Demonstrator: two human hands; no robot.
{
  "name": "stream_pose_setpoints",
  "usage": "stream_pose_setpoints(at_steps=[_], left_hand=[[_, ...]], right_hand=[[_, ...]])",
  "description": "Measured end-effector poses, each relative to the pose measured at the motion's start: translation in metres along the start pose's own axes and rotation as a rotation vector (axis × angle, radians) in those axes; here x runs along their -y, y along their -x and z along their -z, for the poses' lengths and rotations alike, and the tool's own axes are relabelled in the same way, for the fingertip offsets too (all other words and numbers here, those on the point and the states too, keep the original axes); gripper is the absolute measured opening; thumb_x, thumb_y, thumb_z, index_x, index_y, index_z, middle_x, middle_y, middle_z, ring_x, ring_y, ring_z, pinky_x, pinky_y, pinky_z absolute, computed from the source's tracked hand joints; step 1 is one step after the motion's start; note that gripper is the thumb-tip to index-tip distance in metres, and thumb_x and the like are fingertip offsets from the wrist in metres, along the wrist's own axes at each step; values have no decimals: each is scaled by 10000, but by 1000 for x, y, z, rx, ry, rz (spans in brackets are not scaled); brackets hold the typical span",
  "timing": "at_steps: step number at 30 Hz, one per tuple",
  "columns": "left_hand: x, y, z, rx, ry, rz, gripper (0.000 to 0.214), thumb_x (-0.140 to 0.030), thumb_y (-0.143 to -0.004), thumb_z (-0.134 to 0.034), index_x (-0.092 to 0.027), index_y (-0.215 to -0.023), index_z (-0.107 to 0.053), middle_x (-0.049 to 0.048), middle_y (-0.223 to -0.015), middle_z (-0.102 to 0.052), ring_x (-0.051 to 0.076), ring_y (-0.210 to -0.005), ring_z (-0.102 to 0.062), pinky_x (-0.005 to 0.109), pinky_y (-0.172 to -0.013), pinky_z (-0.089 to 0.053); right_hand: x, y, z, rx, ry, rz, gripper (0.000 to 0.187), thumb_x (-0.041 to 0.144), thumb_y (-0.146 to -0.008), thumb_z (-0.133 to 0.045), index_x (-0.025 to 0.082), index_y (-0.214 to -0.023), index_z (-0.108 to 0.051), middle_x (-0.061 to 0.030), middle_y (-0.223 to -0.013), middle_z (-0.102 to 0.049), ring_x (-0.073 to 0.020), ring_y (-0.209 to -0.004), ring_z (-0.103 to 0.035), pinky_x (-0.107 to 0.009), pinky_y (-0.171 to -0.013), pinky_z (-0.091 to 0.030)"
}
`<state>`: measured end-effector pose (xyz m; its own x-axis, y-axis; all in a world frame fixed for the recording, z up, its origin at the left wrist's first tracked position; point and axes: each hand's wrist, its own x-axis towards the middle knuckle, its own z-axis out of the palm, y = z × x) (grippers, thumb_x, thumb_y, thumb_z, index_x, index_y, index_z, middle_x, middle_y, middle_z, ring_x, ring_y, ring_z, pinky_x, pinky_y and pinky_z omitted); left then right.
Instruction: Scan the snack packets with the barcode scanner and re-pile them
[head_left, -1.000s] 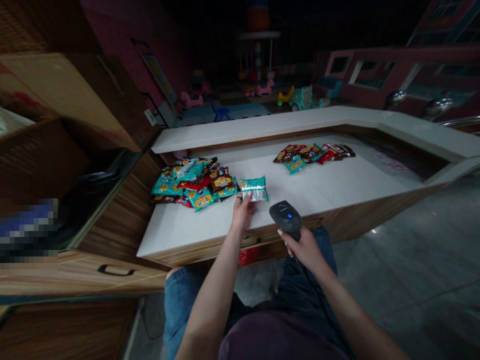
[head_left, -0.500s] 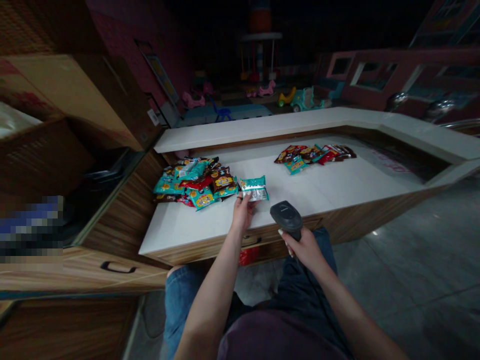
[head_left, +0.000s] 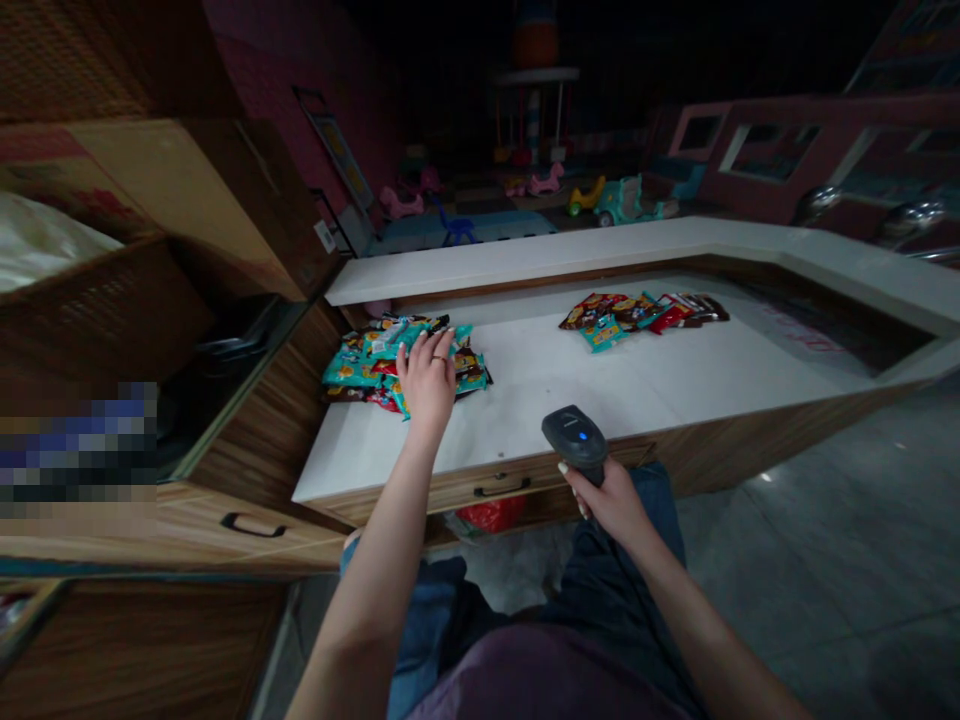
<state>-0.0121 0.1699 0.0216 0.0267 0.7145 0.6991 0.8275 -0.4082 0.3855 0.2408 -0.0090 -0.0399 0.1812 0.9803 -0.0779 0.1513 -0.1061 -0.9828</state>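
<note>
My left hand (head_left: 427, 378) lies palm down on a heap of teal and brown snack packets (head_left: 358, 366), its fingers slightly apart. Nothing shows in its grip, and it hides the middle of the heap. My right hand (head_left: 613, 503) is shut around the handle of a black handheld barcode scanner (head_left: 576, 438), which has a small blue light on top. The scanner hangs just over the counter's front edge, touching nothing else. A second heap of red, brown and teal snack packets (head_left: 637, 313) lies farther right on the white counter (head_left: 600, 385).
A raised white counter rim (head_left: 600, 247) runs along the far side. A wooden drawer front with a black handle (head_left: 501, 488) sits below the near edge. Cardboard boxes (head_left: 172, 200) stand at left. Colourful children's ride-on toys (head_left: 622, 200) stand beyond.
My left hand has moved left onto the heap. The teal packet it held earlier no longer shows separately. My right hand still holds the scanner, and the view has shifted slightly.
</note>
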Motion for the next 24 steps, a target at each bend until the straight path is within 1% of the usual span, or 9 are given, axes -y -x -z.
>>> stream_pose_setpoints(at_steps=[3,6,8,13,16,18,20,22,24], left_hand=[[9,-3,-11,52,-60,-34,466,-215,-942,-544,-269,-1382,-685,99,-1405,-700,319,-1471,-507,612,-1317,-136],[9,1,-23,84,-69,-51,401,-306,-917,-619,-252,-1297,-734,121,-1410,-694,355,-1459,-514,642,-1314,-114],[6,5,-28,99,-71,-37,373,-344,-921,-628,-243,-1259,-748,136,-1443,-670,368,-1455,-514,656,-1310,-109],[-7,8,-32,44,-33,22,398,-324,-935,-610,-239,-1313,-700,142,-1529,-595,363,-1513,-436,672,-1306,-74],[-26,5,-43,40,17,-20,400,-305,-947,-592,-234,-1333,-670,138,-1504,-607,335,-1501,-449,630,-1315,-125],[-44,3,-59,83,72,-72,410,-284,-952,-581,-223,-1352,-649,139,-1459,-632,310,-1445,-509,570,-1306,-222],[-63,2,-84,150,150,-121,419,-264,-951,-579,-211,-1364,-633,141,-1430,-642,292,-1386,-556,510,-1274,-318],[-82,-1,-115,230,230,-155,412,-254,-951,-587,-197,-1357,-632,150,-1435,-630,286,-1367,-567,463,-1234,-385],[-97,-5,-149,307,293,-160,413,-246,-948,-602,-173,-1353,-631,170,-1460,-602,288,-1383,-554,439,-1218,-407]], right_hand=[[-1,-1,3,-9,-7,-12,367,565,-773,-715,231,-746,-563,40,-448,-557,-138,-353,-510,-249,-398,-404],[-2,-3,6,-22,0,-17,360,555,-764,-722,232,-749,-562,37,-447,-565,-140,-349,-511,-250,-397,-407],[-3,-4,8,-30,8,-18,353,551,-768,-714,232,-748,-566,36,-439,-561,-141,-348,-513,-251,-401,-410],[-7,-9,16,-50,0,-37,378,580,-760,-720,235,-727,-568,28,-444,-564,-147,-351,-522,-255,-398,-414],[-9,-13,21,-64,-15,-43,396,594,-748,-735,234,-722,-572,21,-455,-572,-157,-361,-542,-256,-392,-421],[-10,-15,23,-74,-22,-41,403,599,-740,-743,235,-715,-574,19,-454,-569,-162,-366,-546,-258,-389,-422],[-10,-17,26,-78,-32,-51,412,608,-736,-747,238,-705,-568,25,-443,-552,-160,-359,-532,-260,-389,-419],[-12,-18,30,-76,-43,-71,424,620,-736,-748,243,-695,-558,35,-425,-527,-155,-349,-513,-263,-396,-419],[-14,-18,35,-84,-45,-81,435,629,-738,-748,245,-688,-552,39,-418,-514,-155,-352,-508,-265,-406,-422]])
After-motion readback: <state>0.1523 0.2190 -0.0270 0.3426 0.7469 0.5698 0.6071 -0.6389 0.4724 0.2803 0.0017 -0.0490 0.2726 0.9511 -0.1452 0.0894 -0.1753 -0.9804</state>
